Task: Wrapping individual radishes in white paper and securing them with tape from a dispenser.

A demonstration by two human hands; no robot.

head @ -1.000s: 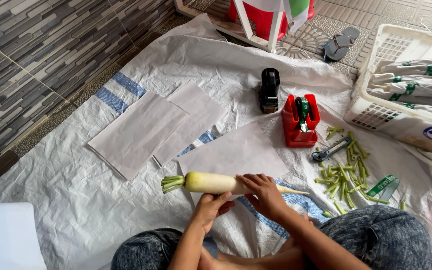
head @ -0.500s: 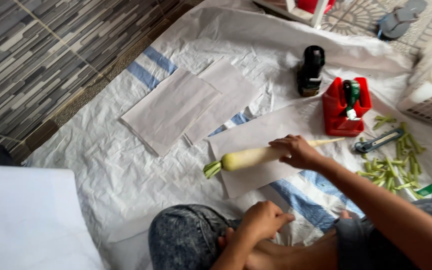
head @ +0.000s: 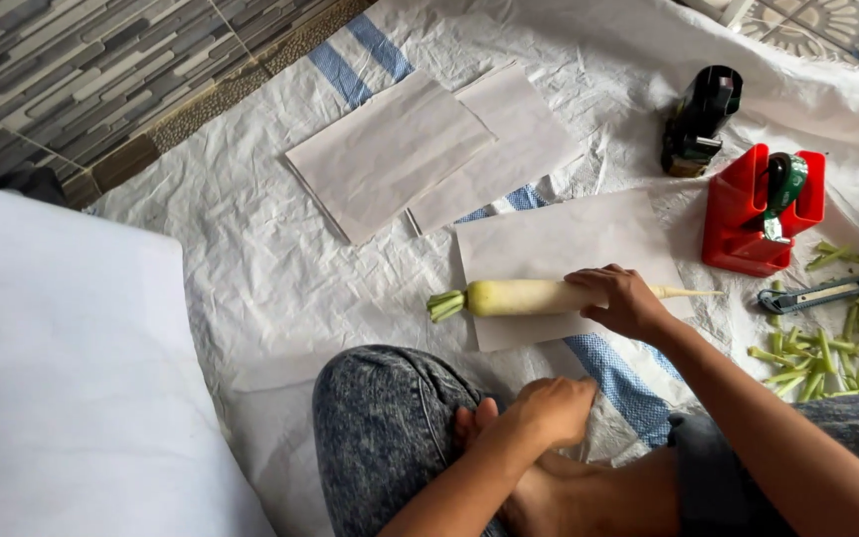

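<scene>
Radish [head: 514, 296] on paper [head: 549, 244]; right hand [head: 623, 298] fingers curled over it.

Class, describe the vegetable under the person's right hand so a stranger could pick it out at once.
On the white woven sheet lies a paper sheet before the person's knees. On it rests a white radish under the right hand. It alone is long, pale and whole, with trimmed green stalks.

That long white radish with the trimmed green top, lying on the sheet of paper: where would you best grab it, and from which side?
Probably from above, around the thick middle of the long white radish. It lies flat on the white paper sheet, green stub left, thin root tip right, so the middle is widest and balanced. The right hand already rests there, toward the tapering end; the left hand is off it, by the foot.
</scene>
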